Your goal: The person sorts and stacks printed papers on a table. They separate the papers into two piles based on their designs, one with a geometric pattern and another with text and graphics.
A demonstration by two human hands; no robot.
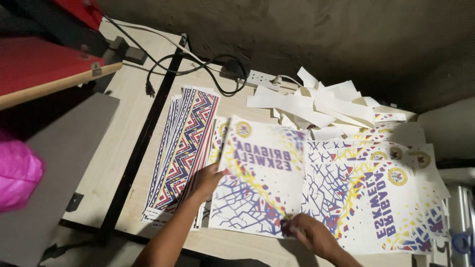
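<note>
Fingers of right hand (308, 231) pinched on the near bottom edge of a printed sheet (257, 178), left hand (210, 179) gripping its left side, sheet lying flat on top of a stack at the wooden table's (123, 104) near edge. Just left, a pile of zigzag-patterned strips (184, 148); right, more printed sheets (376, 198) spread out. Farther back, heaped white paper offcuts (321, 106), a black cable (198, 69) and a power strip (262, 78).

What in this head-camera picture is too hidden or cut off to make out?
- Right hand: fingertips blurred at the printed sheet; grip unclear.
- Left hand: fingers partly tucked under that sheet's edge.
- Pink thing: blurred, cut by the left edge.
- Striped sheets: count hidden by stacking.
</note>
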